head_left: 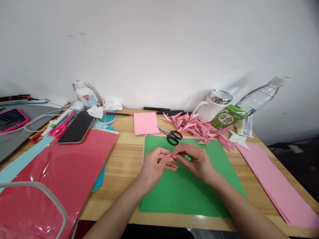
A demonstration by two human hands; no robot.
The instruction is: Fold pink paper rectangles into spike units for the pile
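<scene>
Left hand [152,166]: fingers curled, thumb pinching a small folded pink paper [166,156]. Right hand [195,159]: thumb and fingertips closed at the paper's right end; exact grip there is partly hidden. Paper is between the two hands, above the green sheets [194,196].

Green sheets lie flat on the table [119,179], pink edges peeking out underneath. Black scissors [171,136] just beyond the hands: handles over the far edge of the green, blades pointing up-left at the right edge of the pink squares [146,122].

Right of the scissors: heap of pointed pink folds [190,126], mug [211,108] just behind it, then green packet [228,117] and tilted clear bottle [260,96]. Long pink strips [279,186] along the right side, white fold [238,139] near their far end.

Pens [156,109] near the wall.

Left side: red sheet [74,169] in clear plastic, black phone [77,127] on its far end, pink scissors [59,130] beside the phone. White bottle [86,95] behind.
</scene>
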